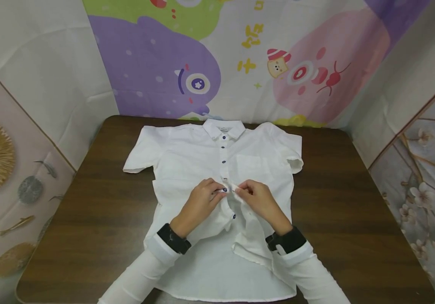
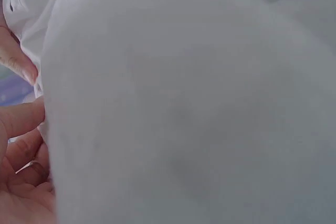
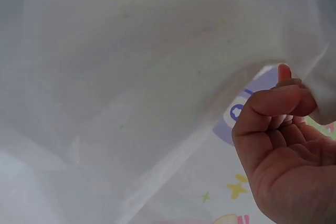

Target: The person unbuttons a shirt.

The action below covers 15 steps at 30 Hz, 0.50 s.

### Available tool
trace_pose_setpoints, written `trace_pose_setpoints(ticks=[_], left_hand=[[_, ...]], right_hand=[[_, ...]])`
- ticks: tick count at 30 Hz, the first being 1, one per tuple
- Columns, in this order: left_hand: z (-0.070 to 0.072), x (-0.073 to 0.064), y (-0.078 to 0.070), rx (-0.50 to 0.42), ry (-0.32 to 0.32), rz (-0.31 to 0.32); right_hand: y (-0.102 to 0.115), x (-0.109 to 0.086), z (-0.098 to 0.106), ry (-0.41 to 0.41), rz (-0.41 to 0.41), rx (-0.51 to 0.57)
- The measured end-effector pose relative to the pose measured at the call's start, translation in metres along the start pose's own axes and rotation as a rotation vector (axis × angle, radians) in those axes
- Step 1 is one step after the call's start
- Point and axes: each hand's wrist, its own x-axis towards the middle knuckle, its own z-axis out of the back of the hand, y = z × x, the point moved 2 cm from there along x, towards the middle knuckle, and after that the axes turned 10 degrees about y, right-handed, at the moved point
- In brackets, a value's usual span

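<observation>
A white short-sleeved shirt (image 1: 191,156) lies face up, collar toward the back, its lower front parted. My left hand (image 1: 202,198) pinches the front edge beside a dark blue button (image 1: 224,190). Close to it on the right, my right hand (image 1: 259,198) pinches the opposite front edge. Another dark button (image 1: 234,216) shows lower on the left-hand flap. In the left wrist view, white cloth covers most of the picture, with my left hand (image 2: 23,150) at its edge. Raised cloth also fills much of the right wrist view beside the curled fingers of my right hand (image 3: 283,140).
The shirt is spread on a dark brown wooden table (image 1: 346,202) with rounded corners. Behind it hangs a cartoon-printed cloth (image 1: 248,93). Patterned panels stand on the left and right. Black bands (image 1: 173,238) circle both wrists over white sleeves.
</observation>
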Motion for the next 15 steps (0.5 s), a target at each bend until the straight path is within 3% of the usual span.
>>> trace_pose_setpoints(ticks=[7, 15], left_hand=[[-0.001, -0.005, 0.005, 0.001, 0.016, -0.01], [-0.007, -0.013, 0.012, 0.089, 0.104, -0.036]], right_hand=[[-0.007, -0.005, 0.003, 0.0, 0.013, -0.074], [-0.021, -0.014, 0.0, 0.058, 0.004, -0.163]])
